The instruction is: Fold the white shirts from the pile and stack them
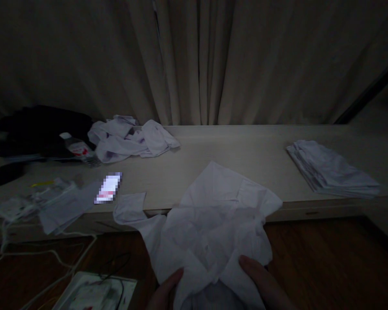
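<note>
A white cloth garment point(213, 224), probably a shirt, lies partly on the pale ledge and hangs over its front edge towards me. My left hand point(166, 289) grips its near left part, thumb on top and the other fingers hidden. On the near right part my right hand point(261, 277) has hold of it in the same way, thumb above the cloth. A sleeve-like end point(129, 209) stretches out to the left on the ledge. The middle of the garment is loose and creased.
On the ledge point(245, 146) are a folded white cloth stack point(333, 168), a crumpled white cloth heap point(132, 137), a plastic bottle point(79, 148), a lit phone point(108, 188), papers point(67, 211) and a dark cloth pile point(42, 129). White cables point(58, 254) trail to the floor beside a box point(97, 290).
</note>
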A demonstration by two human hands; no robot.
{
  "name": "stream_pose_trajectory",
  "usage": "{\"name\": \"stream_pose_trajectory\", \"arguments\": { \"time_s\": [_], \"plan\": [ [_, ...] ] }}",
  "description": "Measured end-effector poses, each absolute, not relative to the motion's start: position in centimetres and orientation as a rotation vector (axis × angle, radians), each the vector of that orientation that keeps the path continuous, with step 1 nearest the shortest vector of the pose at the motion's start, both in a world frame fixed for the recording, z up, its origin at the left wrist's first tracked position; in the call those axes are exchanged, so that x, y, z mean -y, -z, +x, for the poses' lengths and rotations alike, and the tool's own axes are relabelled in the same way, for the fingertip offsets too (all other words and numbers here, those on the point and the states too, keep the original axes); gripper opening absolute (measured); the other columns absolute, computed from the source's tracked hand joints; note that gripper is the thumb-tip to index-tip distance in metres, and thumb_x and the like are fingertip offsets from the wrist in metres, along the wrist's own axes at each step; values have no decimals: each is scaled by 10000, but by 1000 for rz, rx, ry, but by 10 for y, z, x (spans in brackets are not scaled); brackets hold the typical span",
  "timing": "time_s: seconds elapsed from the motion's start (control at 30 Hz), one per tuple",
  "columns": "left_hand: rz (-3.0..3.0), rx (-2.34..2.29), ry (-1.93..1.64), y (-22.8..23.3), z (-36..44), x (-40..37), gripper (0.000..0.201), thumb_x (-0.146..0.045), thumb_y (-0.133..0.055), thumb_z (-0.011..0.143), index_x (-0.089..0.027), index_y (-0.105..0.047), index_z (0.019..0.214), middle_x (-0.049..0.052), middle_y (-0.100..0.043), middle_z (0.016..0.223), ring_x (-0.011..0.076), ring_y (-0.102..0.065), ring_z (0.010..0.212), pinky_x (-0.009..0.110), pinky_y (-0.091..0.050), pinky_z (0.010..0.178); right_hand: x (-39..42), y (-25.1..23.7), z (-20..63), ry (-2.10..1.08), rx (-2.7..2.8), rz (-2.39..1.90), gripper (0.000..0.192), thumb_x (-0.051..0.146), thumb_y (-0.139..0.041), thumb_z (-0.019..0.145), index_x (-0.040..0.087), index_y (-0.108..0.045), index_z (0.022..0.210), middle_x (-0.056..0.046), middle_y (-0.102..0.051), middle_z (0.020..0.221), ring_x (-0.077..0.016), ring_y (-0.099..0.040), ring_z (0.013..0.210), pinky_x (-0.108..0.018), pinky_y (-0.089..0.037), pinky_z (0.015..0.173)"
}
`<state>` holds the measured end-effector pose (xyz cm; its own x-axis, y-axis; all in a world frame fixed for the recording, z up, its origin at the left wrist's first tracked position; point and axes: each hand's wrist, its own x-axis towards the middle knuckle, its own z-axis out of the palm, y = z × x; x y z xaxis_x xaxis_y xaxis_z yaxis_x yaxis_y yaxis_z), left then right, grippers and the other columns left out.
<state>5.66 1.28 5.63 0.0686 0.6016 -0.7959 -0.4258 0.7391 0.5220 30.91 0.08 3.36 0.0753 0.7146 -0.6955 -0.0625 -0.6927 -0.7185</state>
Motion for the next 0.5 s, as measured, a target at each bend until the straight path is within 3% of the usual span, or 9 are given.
{"name": "stream_pose_trajectory", "arguments": {
  "time_s": [0.2,0.33,0.43,0.5],
  "plan": [
    [256,-1531,-758,-46,57,-10,366,-366,-700,656,-155,-647,951,130,-622,1209,291,-392,1296,434,-295,1114,-3,-25,299,-1538,1010,-1819,579,579,-452,775,162,-532,1169,-115,-640,1073,-233,-614,928,-375,-489,811],
    [339,-1585,-729,-35,54,-2,367,-412,-651,690,-154,-643,951,146,-644,1164,306,-474,1232,477,-340,1073,14,-19,302,-1093,1363,-1907,465,438,-542,731,197,-504,1126,-90,-609,1080,-212,-590,960,-320,-459,856],
    [565,-1653,-662,-31,52,0,351,-435,-563,746,-149,-638,934,148,-661,1123,288,-551,1145,451,-402,1021,30,-16,297,-1108,1646,-1889,304,326,-593,682,229,-562,968,-39,-644,948,-185,-606,849,-269,-468,751],
    [764,-1694,-600,-30,50,-1,339,-439,-534,758,-166,-625,937,128,-679,1073,265,-605,1054,419,-451,966,35,-10,287,-1114,1831,-1906,295,243,-612,647,242,-583,940,-22,-666,924,-178,-613,825,-252,-459,732]
  ]
}}
